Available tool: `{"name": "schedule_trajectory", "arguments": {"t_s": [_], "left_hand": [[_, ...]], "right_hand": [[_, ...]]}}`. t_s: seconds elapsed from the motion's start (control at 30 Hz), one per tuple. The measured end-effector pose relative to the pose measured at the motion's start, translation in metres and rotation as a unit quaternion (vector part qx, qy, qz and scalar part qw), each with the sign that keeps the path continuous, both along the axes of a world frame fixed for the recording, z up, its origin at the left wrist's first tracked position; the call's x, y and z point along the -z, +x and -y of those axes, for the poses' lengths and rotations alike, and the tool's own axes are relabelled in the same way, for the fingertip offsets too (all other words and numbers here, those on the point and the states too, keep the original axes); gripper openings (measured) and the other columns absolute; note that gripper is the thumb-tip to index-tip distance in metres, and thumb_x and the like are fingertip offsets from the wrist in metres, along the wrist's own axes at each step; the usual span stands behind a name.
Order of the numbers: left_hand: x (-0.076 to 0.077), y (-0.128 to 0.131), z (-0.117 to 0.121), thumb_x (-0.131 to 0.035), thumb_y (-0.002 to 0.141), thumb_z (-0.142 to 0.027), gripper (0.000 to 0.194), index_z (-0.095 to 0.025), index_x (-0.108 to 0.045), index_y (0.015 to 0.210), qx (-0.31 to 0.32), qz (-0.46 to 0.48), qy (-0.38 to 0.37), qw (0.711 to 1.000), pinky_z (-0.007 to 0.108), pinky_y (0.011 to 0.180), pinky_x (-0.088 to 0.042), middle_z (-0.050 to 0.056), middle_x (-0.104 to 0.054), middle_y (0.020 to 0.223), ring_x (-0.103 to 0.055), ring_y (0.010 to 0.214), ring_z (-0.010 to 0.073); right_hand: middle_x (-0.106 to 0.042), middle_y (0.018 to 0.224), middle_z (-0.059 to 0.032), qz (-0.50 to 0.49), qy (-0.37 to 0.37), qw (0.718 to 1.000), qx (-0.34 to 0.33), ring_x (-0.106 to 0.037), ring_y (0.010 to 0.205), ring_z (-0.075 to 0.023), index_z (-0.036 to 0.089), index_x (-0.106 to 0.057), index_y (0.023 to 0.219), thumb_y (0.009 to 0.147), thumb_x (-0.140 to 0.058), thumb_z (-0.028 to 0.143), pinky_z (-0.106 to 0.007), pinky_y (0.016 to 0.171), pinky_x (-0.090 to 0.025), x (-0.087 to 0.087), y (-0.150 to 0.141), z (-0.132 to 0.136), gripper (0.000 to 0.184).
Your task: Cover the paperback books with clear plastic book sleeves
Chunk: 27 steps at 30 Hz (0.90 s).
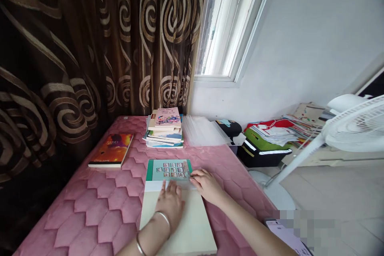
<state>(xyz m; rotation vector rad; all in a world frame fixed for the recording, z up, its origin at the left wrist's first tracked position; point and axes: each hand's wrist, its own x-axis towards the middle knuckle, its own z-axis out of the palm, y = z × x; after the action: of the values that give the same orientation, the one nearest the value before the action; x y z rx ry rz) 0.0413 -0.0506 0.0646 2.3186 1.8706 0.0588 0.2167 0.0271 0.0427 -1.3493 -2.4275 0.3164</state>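
Observation:
A book lies open on the pink quilted mattress, a plain cream page towards me. Beyond that page is its pale green cover, with rows of small pictures and darker green side edges. A translucent strip, apparently clear plastic film, crosses between cover and page. My left hand, with two bangles on the wrist, lies flat on the book near this strip, fingers spread. At the cover's right edge, my right hand has its thumb and fingers pinched together; the film seems to reach there, but exactly what is pinched is partly hidden.
A stack of books stands at the mattress's far end, beside clear plastic sheets. An orange book lies to the left. On the right are a phone, a white fan and a black-and-green box.

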Motion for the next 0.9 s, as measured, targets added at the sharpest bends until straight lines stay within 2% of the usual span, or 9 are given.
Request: {"name": "schedule_trajectory", "arguments": {"t_s": [0.13, 0.23, 0.33, 0.47, 0.6, 0.7, 0.8, 0.9], "left_hand": [[-0.002, 0.035, -0.012, -0.031, 0.092, -0.04, 0.062, -0.007, -0.031, 0.145, 0.016, 0.039, -0.037, 0.998, 0.047, 0.117, -0.011, 0.016, -0.026, 0.153, -0.017, 0.143, 0.0277], [0.004, 0.042, -0.02, -0.025, 0.092, -0.046, 0.065, -0.009, -0.028, 0.146, 0.017, 0.056, -0.043, 0.997, 0.049, 0.117, -0.008, 0.014, -0.02, 0.155, -0.014, 0.143, 0.0281], [0.011, 0.039, -0.023, -0.025, 0.091, -0.05, 0.066, -0.012, -0.029, 0.146, 0.024, 0.061, -0.033, 0.997, 0.048, 0.117, -0.008, 0.012, -0.02, 0.155, -0.015, 0.143, 0.027], [0.014, 0.035, -0.024, -0.024, 0.09, -0.051, 0.066, -0.015, -0.032, 0.145, 0.028, 0.064, -0.035, 0.997, 0.048, 0.117, -0.009, 0.01, -0.022, 0.155, -0.016, 0.143, 0.0253], [0.01, 0.036, -0.023, -0.023, 0.091, -0.051, 0.066, -0.014, -0.032, 0.145, 0.026, 0.078, -0.044, 0.996, 0.047, 0.117, -0.007, 0.01, -0.02, 0.155, -0.014, 0.144, 0.0254], [0.005, 0.036, -0.022, -0.022, 0.091, -0.052, 0.067, -0.014, -0.03, 0.145, 0.025, 0.092, -0.062, 0.994, 0.046, 0.118, -0.006, 0.009, -0.017, 0.156, -0.011, 0.144, 0.0251], [0.002, 0.034, -0.021, -0.021, 0.091, -0.052, 0.067, -0.013, -0.029, 0.146, 0.023, 0.096, -0.075, 0.992, 0.045, 0.118, -0.004, 0.009, -0.015, 0.156, -0.009, 0.144, 0.0247], [0.003, 0.033, -0.021, -0.021, 0.091, -0.052, 0.068, -0.013, -0.03, 0.145, 0.024, 0.1, -0.072, 0.992, 0.045, 0.118, -0.004, 0.009, -0.016, 0.156, -0.01, 0.144, 0.0247]], "right_hand": [[-0.066, 0.102, 0.0004, -0.055, -0.024, 0.998, 0.025, -0.057, 0.099, -0.0157, 0.026, -0.072, 0.082, 0.091, -0.05, 0.026, -0.027, 0.088, -0.041, 0.003, 0.005, -0.014, 0.023], [-0.062, 0.094, -0.0002, -0.082, -0.044, 0.994, 0.059, -0.058, 0.091, -0.0144, 0.023, -0.068, 0.081, 0.082, -0.064, 0.027, -0.025, 0.08, -0.043, 0.006, 0.012, -0.026, 0.006], [-0.059, 0.092, -0.0002, -0.067, -0.05, 0.992, 0.096, -0.058, 0.086, -0.0146, 0.021, -0.063, 0.08, 0.072, -0.075, 0.031, -0.024, 0.075, -0.042, 0.009, 0.014, -0.038, 0.017], [-0.062, 0.091, 0.0004, -0.024, -0.065, 0.985, 0.156, -0.059, 0.085, -0.0151, 0.02, -0.061, 0.074, 0.065, -0.078, 0.043, -0.024, 0.072, -0.04, 0.009, 0.005, -0.061, 0.03], [-0.068, 0.085, -0.0006, 0.001, -0.076, 0.974, 0.213, -0.061, 0.08, -0.0161, 0.02, -0.062, 0.074, 0.069, -0.072, 0.05, -0.025, 0.067, -0.038, 0.005, -0.01, -0.09, 0.032], [-0.069, 0.081, -0.0027, 0.011, -0.075, 0.969, 0.237, -0.062, 0.08, -0.0195, 0.019, -0.063, 0.073, 0.074, -0.066, 0.054, -0.028, 0.069, -0.039, 0.004, -0.017, -0.105, 0.034], [-0.069, 0.086, -0.0047, 0.016, -0.068, 0.968, 0.242, -0.062, 0.086, -0.022, 0.019, -0.063, 0.074, 0.077, -0.063, 0.053, -0.031, 0.073, -0.039, 0.004, -0.02, -0.104, 0.035], [-0.067, 0.093, -0.0046, 0.018, -0.061, 0.971, 0.231, -0.061, 0.091, -0.0208, 0.019, -0.063, 0.077, 0.077, -0.064, 0.049, -0.029, 0.074, -0.039, 0.005, -0.016, -0.089, 0.03]]}}
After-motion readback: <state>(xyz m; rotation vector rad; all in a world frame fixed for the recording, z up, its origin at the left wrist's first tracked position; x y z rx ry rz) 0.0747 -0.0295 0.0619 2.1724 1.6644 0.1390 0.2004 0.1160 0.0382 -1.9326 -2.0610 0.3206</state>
